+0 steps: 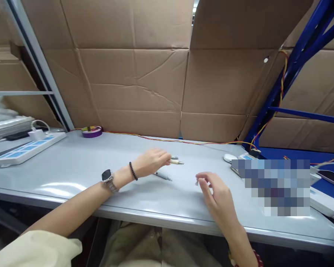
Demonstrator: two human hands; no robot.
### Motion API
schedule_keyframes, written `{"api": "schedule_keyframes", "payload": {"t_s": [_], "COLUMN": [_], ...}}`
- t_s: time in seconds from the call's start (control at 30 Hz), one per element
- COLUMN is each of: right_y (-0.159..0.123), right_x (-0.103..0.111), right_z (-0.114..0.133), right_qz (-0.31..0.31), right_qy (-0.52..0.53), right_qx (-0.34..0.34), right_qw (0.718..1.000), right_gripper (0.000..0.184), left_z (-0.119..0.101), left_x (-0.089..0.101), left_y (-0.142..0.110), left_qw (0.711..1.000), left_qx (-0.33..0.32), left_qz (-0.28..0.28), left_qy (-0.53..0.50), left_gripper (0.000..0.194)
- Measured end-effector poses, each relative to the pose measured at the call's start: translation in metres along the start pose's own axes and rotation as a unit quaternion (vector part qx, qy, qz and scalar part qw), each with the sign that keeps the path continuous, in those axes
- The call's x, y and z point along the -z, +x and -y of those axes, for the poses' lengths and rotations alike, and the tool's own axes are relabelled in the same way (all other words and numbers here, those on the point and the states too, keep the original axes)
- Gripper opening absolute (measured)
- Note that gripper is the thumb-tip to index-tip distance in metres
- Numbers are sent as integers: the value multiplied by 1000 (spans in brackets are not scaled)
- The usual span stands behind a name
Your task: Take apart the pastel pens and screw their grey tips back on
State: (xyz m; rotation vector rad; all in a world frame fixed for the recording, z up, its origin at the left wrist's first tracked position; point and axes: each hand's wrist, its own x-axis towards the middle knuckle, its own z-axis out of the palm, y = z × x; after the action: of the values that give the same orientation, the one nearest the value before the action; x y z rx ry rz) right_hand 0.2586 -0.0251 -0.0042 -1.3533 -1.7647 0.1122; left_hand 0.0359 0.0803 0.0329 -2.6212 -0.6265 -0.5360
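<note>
My left hand (pixel 153 162), palm down over the middle of the desk, has its fingers closed on a cream pen (pixel 176 162) whose metal tip points right. Just behind it shows the end of a greenish pen (pixel 174 157); whether the hand grips that one too is unclear. A grey pen (pixel 163 176) lies on the desk, its rear part hidden under the left hand. To the right, my right hand (pixel 217 191) is curled, thumb and fingertips close together around a tiny pale piece (pixel 197 182), too small to name.
A roll of purple tape (pixel 91 131) sits at the back left, near a white power strip (pixel 30 148). Thin red and yellow wires (pixel 161 139) run along the back edge. At right are a white mouse (pixel 229 158), a blurred patch and another power strip (pixel 324 200). Cardboard walls the back.
</note>
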Motion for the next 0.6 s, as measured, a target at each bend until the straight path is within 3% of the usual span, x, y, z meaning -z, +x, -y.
{"api": "schedule_keyframes", "payload": {"t_s": [0.13,0.27,0.43,0.6], "right_y": [-9,-19,-19,-13], "right_x": [-9,-25,-38,-34], "right_z": [17,31,37,36], "right_qz": [58,68,107,200], "right_qy": [66,89,63,73], "right_qx": [79,144,132,88], "right_qw": [993,983,983,973], "right_gripper": [44,44,44,26], "left_z": [-52,-83,-77,-67], "left_x": [25,26,21,22], "left_y": [-25,-58,-80,-79], "left_qw": [998,996,995,998], "left_qx": [-33,39,55,52], "left_qz": [-56,-75,-78,-7], "left_qy": [-15,-28,10,15], "left_gripper": [18,20,20,20]}}
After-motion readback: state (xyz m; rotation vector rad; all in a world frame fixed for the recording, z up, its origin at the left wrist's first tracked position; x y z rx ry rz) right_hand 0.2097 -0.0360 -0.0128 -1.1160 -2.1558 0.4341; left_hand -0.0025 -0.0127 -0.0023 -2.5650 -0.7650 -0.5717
